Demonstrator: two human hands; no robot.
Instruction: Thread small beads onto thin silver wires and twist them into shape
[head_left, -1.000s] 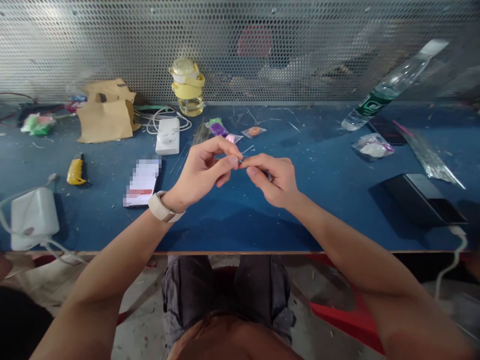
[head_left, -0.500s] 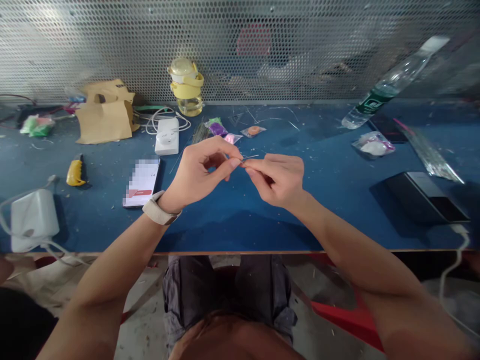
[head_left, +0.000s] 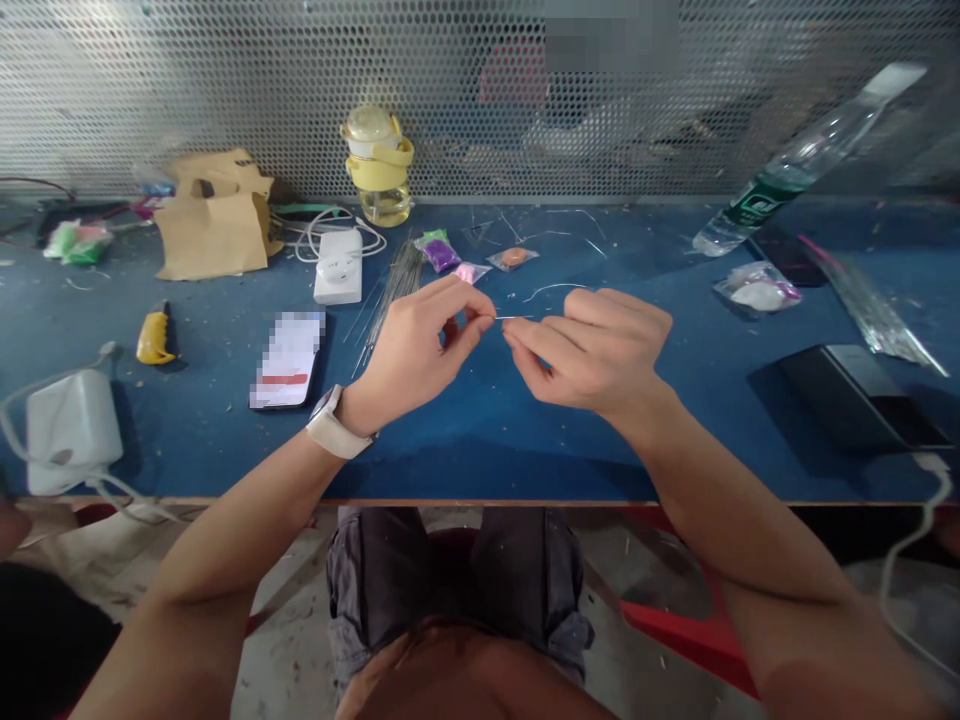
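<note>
A thin silver wire (head_left: 514, 318) stretches between my two hands above the blue table (head_left: 480, 430). My left hand (head_left: 420, 345), with a pale watch on the wrist, pinches one end between thumb and forefinger. My right hand (head_left: 592, 350) pinches the other end, its remaining fingers curled. Behind the left hand a bundle of straight wires (head_left: 394, 285) lies on the table. Small bags of purple, pink and orange pieces (head_left: 450, 258) lie a little further back.
A phone (head_left: 287, 360), a yellow cutter (head_left: 154, 338) and a white charger (head_left: 71, 430) lie to the left. At the back are a white power adapter (head_left: 337, 265), a brown paper bag (head_left: 214, 220) and a yellow bottle (head_left: 379, 165). To the right lie a black box (head_left: 855, 395) and a tilted plastic bottle (head_left: 795, 165).
My hands have drawn slightly apart, so a short length of wire shows between them. My right hand has moved right and turned its back upward.
</note>
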